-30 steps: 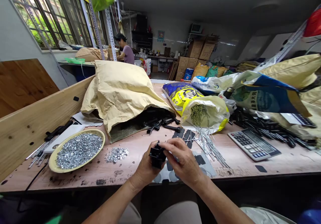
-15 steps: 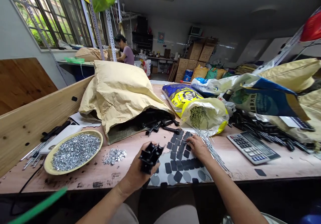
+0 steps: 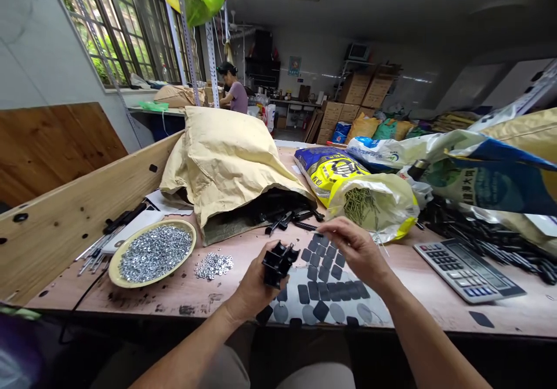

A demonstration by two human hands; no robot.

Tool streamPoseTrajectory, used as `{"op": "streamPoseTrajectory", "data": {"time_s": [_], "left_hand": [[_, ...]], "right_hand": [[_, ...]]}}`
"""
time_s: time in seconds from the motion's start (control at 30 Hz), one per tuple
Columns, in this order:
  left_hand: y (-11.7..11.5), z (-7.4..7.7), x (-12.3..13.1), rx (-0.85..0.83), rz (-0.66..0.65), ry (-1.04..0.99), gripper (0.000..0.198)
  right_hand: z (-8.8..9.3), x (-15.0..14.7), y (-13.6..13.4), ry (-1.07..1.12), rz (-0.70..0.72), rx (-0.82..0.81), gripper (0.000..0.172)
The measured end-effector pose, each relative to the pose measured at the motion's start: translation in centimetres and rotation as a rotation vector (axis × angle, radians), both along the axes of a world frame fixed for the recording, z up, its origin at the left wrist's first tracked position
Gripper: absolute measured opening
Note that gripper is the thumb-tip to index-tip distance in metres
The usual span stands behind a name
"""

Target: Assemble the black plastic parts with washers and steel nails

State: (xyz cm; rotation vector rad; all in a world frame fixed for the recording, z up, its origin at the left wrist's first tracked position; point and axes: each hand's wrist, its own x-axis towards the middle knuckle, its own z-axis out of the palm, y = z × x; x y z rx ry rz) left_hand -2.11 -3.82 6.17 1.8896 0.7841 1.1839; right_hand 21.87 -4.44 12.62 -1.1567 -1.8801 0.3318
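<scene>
My left hand (image 3: pixel 256 281) is closed around a cluster of black plastic parts (image 3: pixel 278 264) with rounded channels, held above the table's front edge. My right hand (image 3: pixel 354 244) is raised over the rows of dark rounded-square pads (image 3: pixel 324 274), with thumb and fingers pinched together. What they pinch, if anything, is too small to make out. The pads lie on a pale sheet (image 3: pixel 383 313), with grey discs (image 3: pixel 337 312) along its front. Just behind my right hand, an open yellow-and-blue bag (image 3: pixel 391 203) shows many thin brassy metal pieces (image 3: pixel 359 203).
On the left stand a shallow bowl (image 3: pixel 191 255) of small metal nuts and a loose pile of them (image 3: pixel 213 266). A big paper sack (image 3: pixel 235 168) gapes over black parts (image 3: pixel 282 218). At right lie a calculator (image 3: pixel 470 270) and dark rods (image 3: pixel 500 238). A person (image 3: pixel 237 96) works in the background.
My right hand has lifted off the pads, moving up and away from the table. My left hand still holds the black parts. The whole view has shifted slightly to the left.
</scene>
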Motion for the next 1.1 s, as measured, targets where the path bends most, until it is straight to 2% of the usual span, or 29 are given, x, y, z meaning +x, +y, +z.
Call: {"op": "streamPoseTrajectory", "data": {"time_s": [0.07,0.13,0.2,0.3,0.4,0.5,0.57,0.63,0.7,0.77,0.8,0.87,0.93,1.0,1.1], "left_hand": [[-0.2,0.4,0.3,-0.004,-0.031,0.063,0.058],[-0.3,0.9,0.5,-0.011,-0.05,0.106,0.056],[-0.5,1.2,0.6,-0.004,-0.056,0.118,0.054],[-0.7,1.2,0.8,-0.005,-0.062,0.136,0.051],[-0.9,0.7,1.1,-0.017,-0.071,0.151,0.048],[-0.8,0.6,1.0,-0.067,-0.06,0.11,0.051],[-0.7,1.0,0.2,-0.144,-0.047,0.043,0.054],[-0.5,1.6,-0.9,-0.225,-0.019,-0.042,0.053],[-0.3,2.1,-2.2,-0.292,0.075,-0.09,0.05],[-0.2,2.2,-3.0,-0.263,0.214,-0.117,0.046],[-0.1,2.2,-3.1,-0.222,0.237,-0.106,0.047],[-0.2,1.9,-3.1,-0.155,0.195,-0.051,0.05],[-0.2,1.7,-2.9,-0.179,0.159,-0.024,0.048],[0.1,1.6,-2.6,-0.241,0.163,-0.04,0.046],[0.7,2.0,-2.5,-0.289,0.102,-0.064,0.053]], "right_hand": [[3.2,-2.9,-1.6,-0.183,0.13,0.05,0.019],[5.1,-5.1,-2.7,-0.381,0.162,0.121,0.02],[5.8,-6.3,-3.3,-0.573,0.162,0.178,0.02],[5.5,-7.3,-3.8,-0.782,0.184,0.189,0.024],[5.1,-7.9,-4.4,-0.731,0.224,0.114,0.025],[4.7,-7.1,-4.2,-0.437,0.304,0.057,0.029],[3.6,-4.9,-3.1,-0.251,0.246,0.049,0.025],[1.6,-1.3,-1.3,-0.187,0.011,-0.02,0.021],[-1.3,2.8,0.7,-0.27,-0.329,-0.163,0.024],[-4.5,6.3,2.2,-0.339,-0.516,-0.245,0.024],[-6.1,7.5,2.8,-0.375,-0.573,-0.273,0.022],[-8.8,9.0,3.5,-0.438,-0.622,-0.314,0.021],[-10.5,9.7,4.0,-0.499,-0.641,-0.341,0.023],[-11.4,10.0,4.4,-0.543,-0.623,-0.35,0.023],[-11.5,10.6,5.1,-0.578,-0.53,-0.332,0.016]]}}
